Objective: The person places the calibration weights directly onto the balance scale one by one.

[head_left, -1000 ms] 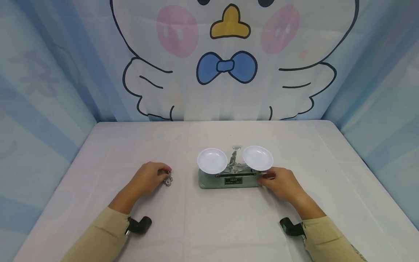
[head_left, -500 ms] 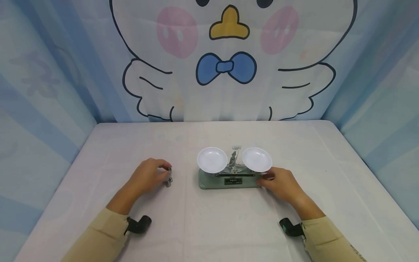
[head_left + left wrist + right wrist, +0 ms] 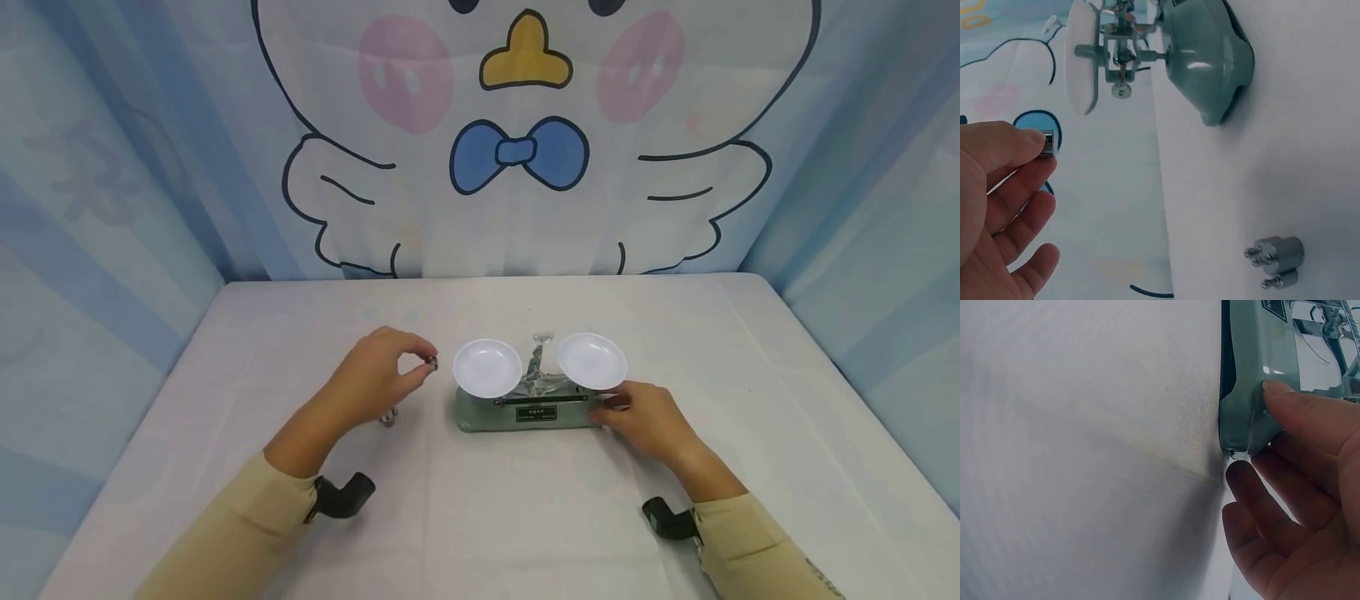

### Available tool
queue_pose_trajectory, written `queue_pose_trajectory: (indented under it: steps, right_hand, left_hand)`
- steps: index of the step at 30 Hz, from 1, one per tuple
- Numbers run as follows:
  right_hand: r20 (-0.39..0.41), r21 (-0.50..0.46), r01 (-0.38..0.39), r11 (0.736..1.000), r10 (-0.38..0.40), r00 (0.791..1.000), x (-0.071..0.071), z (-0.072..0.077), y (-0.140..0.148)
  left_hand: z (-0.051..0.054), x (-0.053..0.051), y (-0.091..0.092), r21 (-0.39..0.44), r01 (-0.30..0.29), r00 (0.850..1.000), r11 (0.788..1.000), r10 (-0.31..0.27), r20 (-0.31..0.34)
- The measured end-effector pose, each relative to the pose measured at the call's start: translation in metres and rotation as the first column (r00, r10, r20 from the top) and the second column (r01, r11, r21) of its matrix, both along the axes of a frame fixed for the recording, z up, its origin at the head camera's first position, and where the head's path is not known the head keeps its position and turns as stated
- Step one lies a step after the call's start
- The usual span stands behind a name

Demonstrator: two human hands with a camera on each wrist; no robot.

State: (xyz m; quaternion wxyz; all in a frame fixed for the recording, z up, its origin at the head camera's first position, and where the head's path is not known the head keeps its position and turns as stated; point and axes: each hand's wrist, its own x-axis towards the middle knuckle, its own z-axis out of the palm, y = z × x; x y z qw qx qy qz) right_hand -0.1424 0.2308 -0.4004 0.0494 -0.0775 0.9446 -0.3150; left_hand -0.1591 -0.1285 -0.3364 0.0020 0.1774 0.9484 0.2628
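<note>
My left hand (image 3: pixel 375 379) pinches a small metal balance weight (image 3: pixel 1049 144) between thumb and forefinger, raised just left of the scale; its other fingers are loosely bent. Below that hand, several more metal weights (image 3: pixel 1280 255) stand close together on the table, partly hidden in the head view. A green balance scale (image 3: pixel 487 419) carries a white left pan (image 3: pixel 487 369) and a white right pan (image 3: pixel 592 361), both bare. At the base's right end my right hand (image 3: pixel 651 421) grips it, thumb on the front face and fingers around the end.
The scale stands on a table (image 3: pixel 495 517) under a white cloth. Behind it hangs a curtain (image 3: pixel 525 225) with a cartoon print, and blue curtains flank both sides. Each wrist wears a black camera, such as the left one (image 3: pixel 343 496).
My left hand has lifted one weight from the group and moved up and right toward the left pan. The right hand stays at the scale's base.
</note>
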Motion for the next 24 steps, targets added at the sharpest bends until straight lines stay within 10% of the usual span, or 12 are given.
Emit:
queue_pose_trajectory:
  steps: [9,24]
  right_hand:
    - [-0.013,0.012,-0.008,1.0,0.008,1.0,0.0,-0.001,0.0]
    - [-0.028,0.01,-0.012,1.0,0.012,1.0,-0.001,-0.003,0.001]
  left_hand:
    - [0.014,-0.008,0.027,-0.001,0.061,0.997,0.998,-0.061,-0.037]
    - [0.007,-0.019,0.042,0.0,0.064,0.998,0.998,-0.064,0.022]
